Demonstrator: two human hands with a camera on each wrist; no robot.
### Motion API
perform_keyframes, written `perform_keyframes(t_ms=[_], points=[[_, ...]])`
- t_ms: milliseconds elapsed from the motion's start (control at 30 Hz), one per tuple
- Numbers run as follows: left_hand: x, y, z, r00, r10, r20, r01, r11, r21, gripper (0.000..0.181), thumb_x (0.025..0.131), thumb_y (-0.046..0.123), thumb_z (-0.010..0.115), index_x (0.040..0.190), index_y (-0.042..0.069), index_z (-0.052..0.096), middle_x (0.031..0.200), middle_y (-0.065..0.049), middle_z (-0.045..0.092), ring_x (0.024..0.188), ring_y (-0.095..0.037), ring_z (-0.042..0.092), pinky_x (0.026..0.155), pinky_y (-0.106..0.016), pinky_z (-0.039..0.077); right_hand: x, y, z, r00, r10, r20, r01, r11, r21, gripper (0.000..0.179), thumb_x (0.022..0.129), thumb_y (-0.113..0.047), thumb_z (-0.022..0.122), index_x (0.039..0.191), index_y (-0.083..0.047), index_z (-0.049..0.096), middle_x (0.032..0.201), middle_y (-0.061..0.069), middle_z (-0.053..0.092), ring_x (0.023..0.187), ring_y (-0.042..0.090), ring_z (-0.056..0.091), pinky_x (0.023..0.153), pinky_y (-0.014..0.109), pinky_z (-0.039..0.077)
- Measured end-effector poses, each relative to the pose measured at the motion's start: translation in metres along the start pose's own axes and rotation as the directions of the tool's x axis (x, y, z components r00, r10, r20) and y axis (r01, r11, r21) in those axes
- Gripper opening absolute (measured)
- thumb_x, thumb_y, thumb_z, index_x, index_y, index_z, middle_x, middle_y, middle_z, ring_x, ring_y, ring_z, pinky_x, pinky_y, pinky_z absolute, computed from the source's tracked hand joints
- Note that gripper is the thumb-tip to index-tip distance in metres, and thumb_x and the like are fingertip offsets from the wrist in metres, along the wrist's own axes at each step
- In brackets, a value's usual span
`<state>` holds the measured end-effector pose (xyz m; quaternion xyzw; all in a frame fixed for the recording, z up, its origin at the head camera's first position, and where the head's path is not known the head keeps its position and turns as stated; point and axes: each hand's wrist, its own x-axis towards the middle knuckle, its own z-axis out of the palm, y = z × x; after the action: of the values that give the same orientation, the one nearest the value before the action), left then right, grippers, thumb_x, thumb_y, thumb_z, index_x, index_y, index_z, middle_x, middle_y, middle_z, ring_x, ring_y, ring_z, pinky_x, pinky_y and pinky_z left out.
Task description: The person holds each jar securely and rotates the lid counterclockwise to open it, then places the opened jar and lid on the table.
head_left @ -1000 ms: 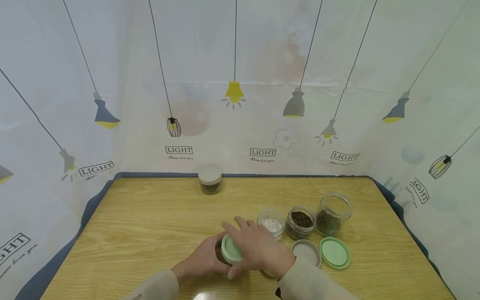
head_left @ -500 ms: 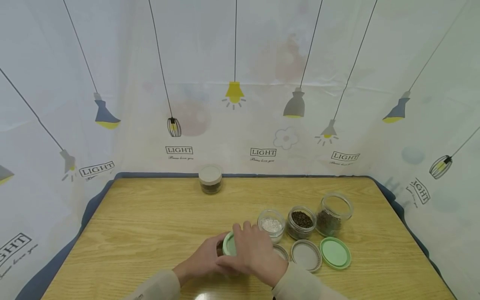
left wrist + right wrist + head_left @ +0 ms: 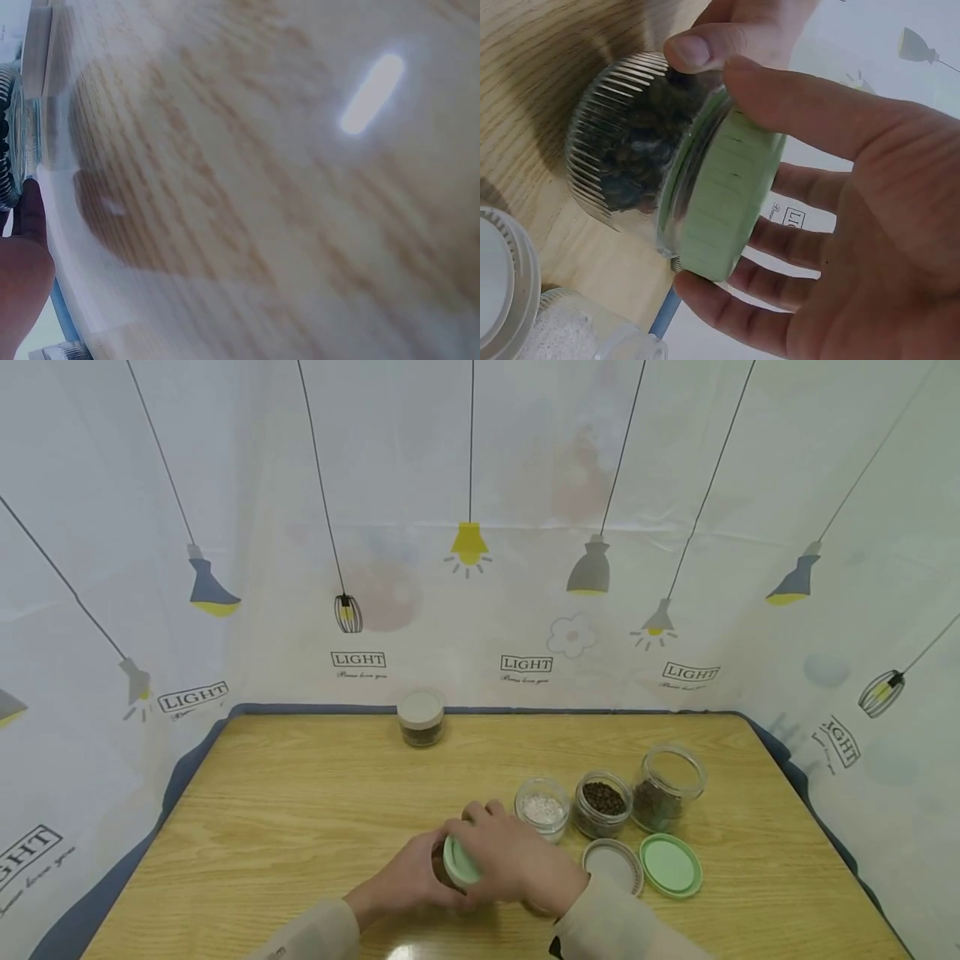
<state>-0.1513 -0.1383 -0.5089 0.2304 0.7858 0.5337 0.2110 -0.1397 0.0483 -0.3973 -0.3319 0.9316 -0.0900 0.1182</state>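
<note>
White glare (image 3: 373, 94) — tabletop (image 3: 262, 195) blurry

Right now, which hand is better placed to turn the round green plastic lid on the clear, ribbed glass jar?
Probably the right hand: it grips the green lid around its rim, while the left hand holds the glass jar below the lid.

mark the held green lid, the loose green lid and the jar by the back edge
Held green lid (image 3: 724, 199), right wrist view, outer side.
Loose green lid (image 3: 671, 866), head view, flat middle.
Back jar (image 3: 421, 720), head view, lid's side.
</note>
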Motion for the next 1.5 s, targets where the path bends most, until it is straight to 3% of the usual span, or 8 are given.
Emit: perform_keyframes(t_ms=[400,800,1133,1367,1500], points=[[0.0,0.001,0.0,1.0,-0.011,0.014,0.011,1.0,-0.01,0.075,0.073,0.032,0.085,0.137,0.021,0.047,0.129,0.006,0.058,0.117,-0.014,0.057,0.101,-0.027,0.044,-0.002,0.0,-0.009,0.998,-0.043,0.042,0.043,0.999,-0.01,0.076,0.068,-0.039,0.088,0.134,-0.028,0.052,0.126,0.001,0.053,0.109,0.019,0.049,0.074,0.028,0.051],[0.0,0.002,-0.002,0.999,-0.031,0.024,0.031,1.0,0.007,0.072,0.072,0.033,0.084,0.134,0.022,0.049,0.129,0.008,0.058,0.12,-0.016,0.055,0.103,-0.033,0.042,-0.007,0.0,-0.034,0.999,-0.009,0.051,0.008,1.0,0.009,0.078,0.071,-0.032,0.087,0.139,-0.024,0.05,0.133,0.002,0.05,0.115,0.02,0.047,0.078,0.032,0.053],[-0.005,0.002,-0.008,0.999,-0.019,0.027,0.019,1.0,0.016,0.08,0.074,0.031,0.084,0.142,0.024,0.043,0.132,0.007,0.057,0.12,-0.017,0.055,0.102,-0.031,0.043,-0.012,0.007,-0.04,0.999,0.039,0.033,-0.042,0.994,0.104,0.076,0.071,-0.031,0.086,0.139,-0.03,0.051,0.13,0.008,0.052,0.116,0.023,0.047,0.077,0.035,0.052],[-0.01,-0.001,-0.017,0.999,-0.025,-0.025,0.026,0.998,0.056,0.086,0.07,0.036,0.086,0.144,0.029,0.042,0.132,0.01,0.058,0.12,-0.016,0.055,0.102,-0.031,0.042,-0.018,0.014,-0.043,0.999,0.044,0.016,-0.045,0.994,0.095,0.077,0.073,-0.038,0.084,0.141,-0.027,0.049,0.128,0.007,0.054,0.116,0.024,0.049,0.084,0.039,0.051],[-0.013,-0.003,-0.023,0.998,-0.034,-0.05,0.036,0.998,0.049,0.085,0.068,0.035,0.088,0.142,0.031,0.045,0.132,0.01,0.058,0.121,-0.018,0.054,0.105,-0.038,0.039,-0.022,0.015,-0.043,0.999,0.045,0.002,-0.045,0.997,0.057,0.079,0.072,-0.044,0.083,0.141,-0.027,0.049,0.126,0.006,0.056,0.115,0.023,0.05,0.085,0.04,0.05]])
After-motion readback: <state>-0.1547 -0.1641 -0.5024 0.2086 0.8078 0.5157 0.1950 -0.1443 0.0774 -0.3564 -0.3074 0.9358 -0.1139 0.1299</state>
